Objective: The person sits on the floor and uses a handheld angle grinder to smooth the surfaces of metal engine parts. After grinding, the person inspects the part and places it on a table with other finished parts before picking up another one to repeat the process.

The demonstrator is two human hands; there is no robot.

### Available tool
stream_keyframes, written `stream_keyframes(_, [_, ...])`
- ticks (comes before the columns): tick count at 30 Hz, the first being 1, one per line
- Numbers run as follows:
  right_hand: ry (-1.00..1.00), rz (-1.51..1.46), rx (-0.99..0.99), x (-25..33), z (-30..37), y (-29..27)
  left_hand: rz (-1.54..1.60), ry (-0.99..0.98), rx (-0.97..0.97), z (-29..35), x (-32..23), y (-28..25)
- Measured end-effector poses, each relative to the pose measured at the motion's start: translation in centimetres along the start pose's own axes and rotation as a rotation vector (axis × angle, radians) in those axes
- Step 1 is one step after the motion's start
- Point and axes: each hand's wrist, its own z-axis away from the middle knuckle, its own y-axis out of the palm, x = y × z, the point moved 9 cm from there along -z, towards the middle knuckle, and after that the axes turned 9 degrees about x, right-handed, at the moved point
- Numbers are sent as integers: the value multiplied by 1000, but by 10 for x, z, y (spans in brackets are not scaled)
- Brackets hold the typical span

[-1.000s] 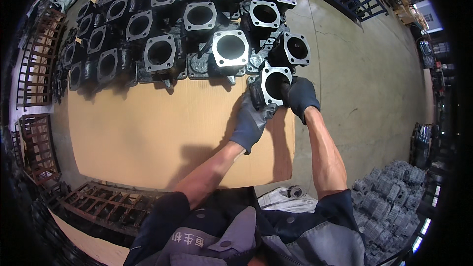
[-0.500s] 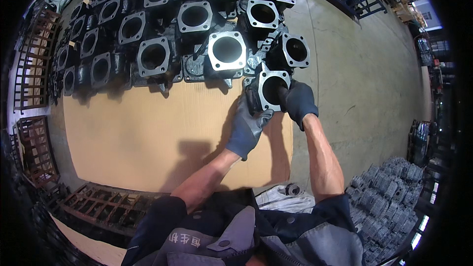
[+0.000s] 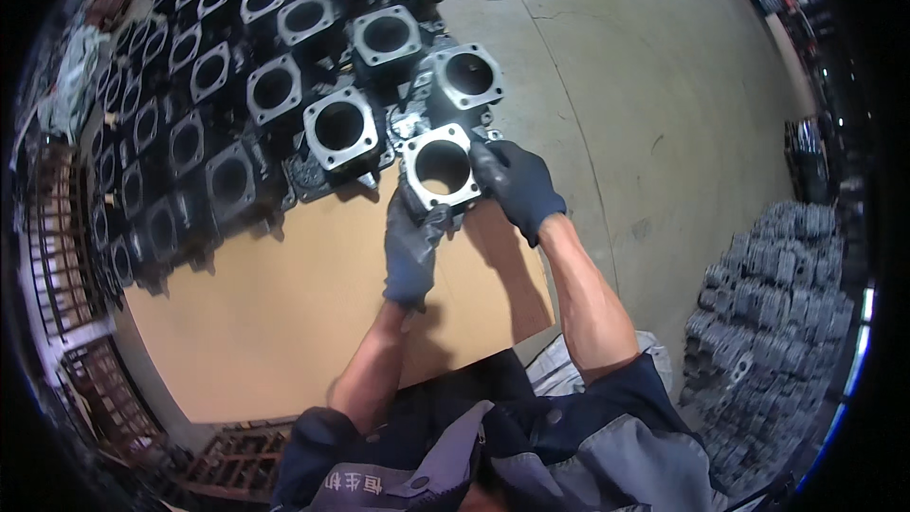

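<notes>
Both gloved hands are on a black metal casting [image 3: 459,195] with a bright square flange, corner holes and a round bore. My left hand [image 3: 412,251] grips its near lower-left side, fingers partly hidden beneath. My right hand [image 3: 519,185] closes on its right side, thumb along the flange edge. Light cardboard colour shows through the bore. Just beyond it stands a similar casting [image 3: 485,95], and another casting [image 3: 368,147] stands to its left. The held casting is at the near right corner of the rows; whether its base touches the board is hidden.
Several rows of like castings [image 3: 289,100] fill the far left. Tan cardboard [image 3: 246,341] lies under and in front of them. Concrete floor [image 3: 654,123] runs along the right. A pile of grey castings [image 3: 773,322] stands at lower right, a brown metal rack [image 3: 62,228] at far left.
The view has turned, so the rows now appear farther left and tilted. My right hand's thumb has moved from the bore to the flange edge. The bore, dark before, now shows light through it.
</notes>
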Motion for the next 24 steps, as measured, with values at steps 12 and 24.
stream_keyframes(12, [-231,-673,8,-166,-59,46,101,-229,-306,-9,55,-33])
stream_keyframes(24, [-494,-472,55,-154,-25,17,-980,-336,-203,-11,31,-34])
